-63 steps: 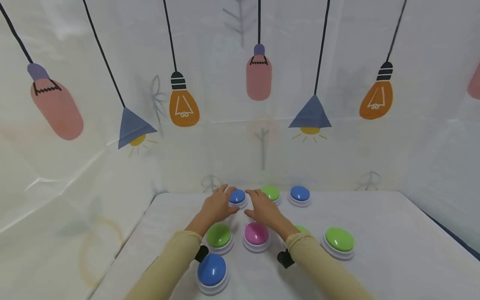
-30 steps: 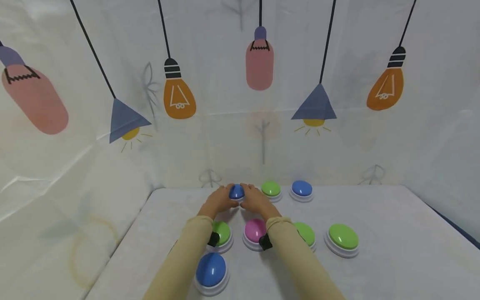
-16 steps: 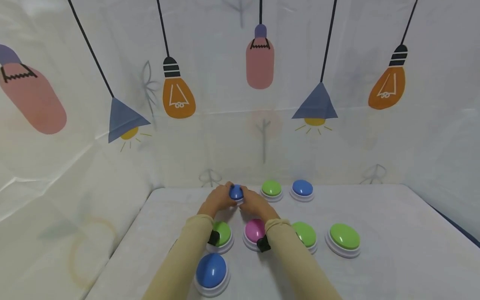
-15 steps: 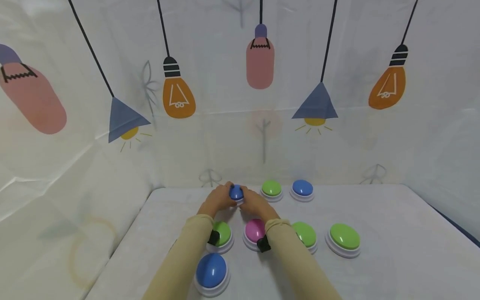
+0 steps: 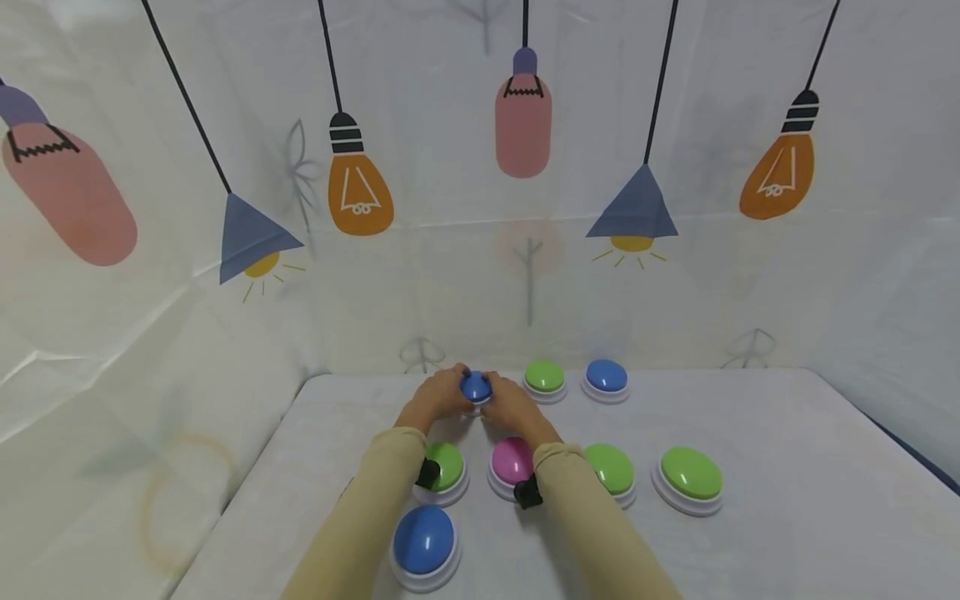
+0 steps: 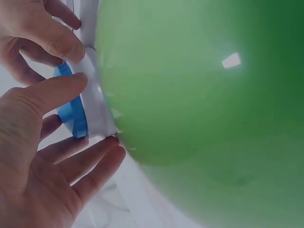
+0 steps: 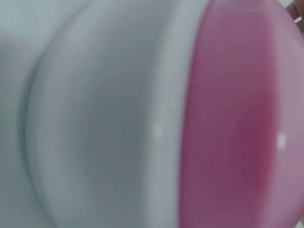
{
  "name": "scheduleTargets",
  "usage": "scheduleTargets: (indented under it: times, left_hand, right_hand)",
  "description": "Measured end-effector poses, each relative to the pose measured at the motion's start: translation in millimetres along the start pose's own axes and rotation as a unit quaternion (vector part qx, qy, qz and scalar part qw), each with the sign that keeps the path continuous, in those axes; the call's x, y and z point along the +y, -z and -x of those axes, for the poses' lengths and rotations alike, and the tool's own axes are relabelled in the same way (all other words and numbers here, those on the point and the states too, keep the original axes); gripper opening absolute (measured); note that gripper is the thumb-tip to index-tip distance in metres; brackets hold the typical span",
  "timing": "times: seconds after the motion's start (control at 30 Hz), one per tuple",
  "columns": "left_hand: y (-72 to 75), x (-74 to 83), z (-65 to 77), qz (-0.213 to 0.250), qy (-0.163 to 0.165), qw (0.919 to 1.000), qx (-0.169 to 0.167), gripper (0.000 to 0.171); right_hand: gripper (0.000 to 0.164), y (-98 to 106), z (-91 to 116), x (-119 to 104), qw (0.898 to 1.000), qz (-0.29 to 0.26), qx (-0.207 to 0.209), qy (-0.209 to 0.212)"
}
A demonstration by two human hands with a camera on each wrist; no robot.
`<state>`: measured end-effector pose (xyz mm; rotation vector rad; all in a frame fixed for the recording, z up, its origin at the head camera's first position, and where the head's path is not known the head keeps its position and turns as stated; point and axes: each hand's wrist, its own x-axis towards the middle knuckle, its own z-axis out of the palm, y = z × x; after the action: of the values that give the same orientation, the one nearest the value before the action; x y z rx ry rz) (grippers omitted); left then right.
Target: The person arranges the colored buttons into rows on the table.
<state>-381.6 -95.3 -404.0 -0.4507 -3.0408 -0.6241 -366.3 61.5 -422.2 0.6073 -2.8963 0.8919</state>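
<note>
At the back of the white table, both hands hold a blue dome push button (image 5: pixel 476 386) with a white base. My left hand (image 5: pixel 437 395) grips its left side, and my right hand (image 5: pixel 514 407) grips its right side. The left wrist view shows the left thumb (image 6: pixel 57 92) on the white base, fingers beneath, and the right hand (image 6: pixel 42 35) above. In the right wrist view a pink button (image 7: pixel 232 118) fills most of the picture, with only a bit of a finger at the upper right corner.
Near the wrists stand a green button (image 5: pixel 446 463) and the pink one. A larger-looking blue button (image 5: pixel 423 540) is nearer. Green buttons (image 5: pixel 690 472) stand to the right; another green (image 5: pixel 544 376) and a blue one (image 5: pixel 606 376) line the back. A lamp-patterned white sheet (image 5: pixel 450 283) hangs behind.
Two seconds ago the hands were spread apart around the blue button. They have since come together and gripped it from both sides. Over the last half second they have hardly moved.
</note>
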Motion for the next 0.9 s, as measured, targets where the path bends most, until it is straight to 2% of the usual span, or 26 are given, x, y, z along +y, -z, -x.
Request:
scheduleTargets:
  times: [0.13, 0.37, 0.43, 0.47, 0.63, 0.67, 0.7, 0.9]
  left_hand:
    - [1.1, 2.5, 2.0, -0.006, 0.001, 1.0, -0.001, 0.063]
    - [3.1, 2.9, 5.9, 0.027, -0.01, 0.9995, -0.01, 0.064]
    - [3.5, 1.5, 6.5, 0.026, -0.018, 0.9995, -0.008, 0.062]
    - [-0.9, -6.3, 2.1, 0.023, -0.039, 0.999, 0.002, 0.06]
    - [-0.2, -9.3, 1.1, 0.014, -0.066, 0.9976, 0.017, 0.053]
    - [0.1, -9.7, 0.6, 0.014, -0.067, 0.9975, 0.02, 0.053]
    - [5.0, -2.7, 5.0, 0.015, -0.052, 0.9984, 0.014, 0.053]
    - [8.8, -2.2, 7.4, -0.003, -0.056, 0.9981, 0.025, 0.053]
  right_hand:
    - [0.058, -1.6, 0.0, 1.1, 1.0, -0.003, 0.004, -0.002]
    - [0.058, -3.7, 1.3, 1.4, 1.0, -0.004, 0.012, -0.011]
    - [0.058, -4.3, 1.2, 2.1, 1.0, -0.008, 0.016, -0.011]
    - [0.058, -4.6, 1.0, 2.7, 1.0, -0.011, 0.018, -0.013]
    - [0.055, -4.6, 1.6, 5.7, 0.999, -0.025, 0.03, -0.013]
    - [0.055, -4.2, 1.8, 6.1, 0.999, -0.029, 0.031, -0.014]
    - [0.054, -3.6, 2.0, 6.3, 0.999, -0.03, 0.034, -0.012]
    - [0.053, 1.0, 3.0, 6.0, 0.998, -0.042, 0.035, 0.001]
